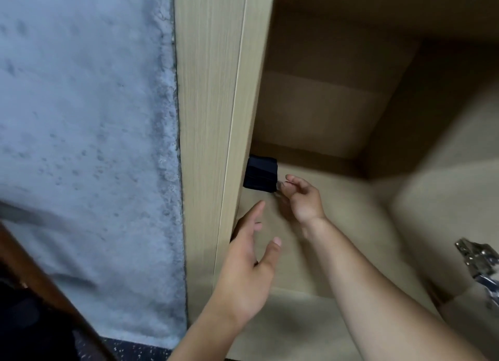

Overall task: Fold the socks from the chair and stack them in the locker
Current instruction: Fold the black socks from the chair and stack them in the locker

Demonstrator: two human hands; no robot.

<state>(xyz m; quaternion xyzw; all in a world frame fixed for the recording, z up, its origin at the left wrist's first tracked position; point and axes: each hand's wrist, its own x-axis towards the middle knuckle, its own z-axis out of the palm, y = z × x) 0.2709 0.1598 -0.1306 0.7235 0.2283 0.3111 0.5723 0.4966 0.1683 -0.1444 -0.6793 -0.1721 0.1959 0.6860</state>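
Where smooth locker [324,112] wood corners, soft folded socks [260,175] stack squarely.

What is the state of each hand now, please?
Left hand: open, holding nothing.
Right hand: open, fingers loosely curled beside the folded dark socks.

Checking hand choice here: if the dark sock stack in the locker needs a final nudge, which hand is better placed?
Probably the right hand: its loosely curled fingertips sit just beside the folded socks at the locker's left wall. The left hand is open, nearer the front edge.
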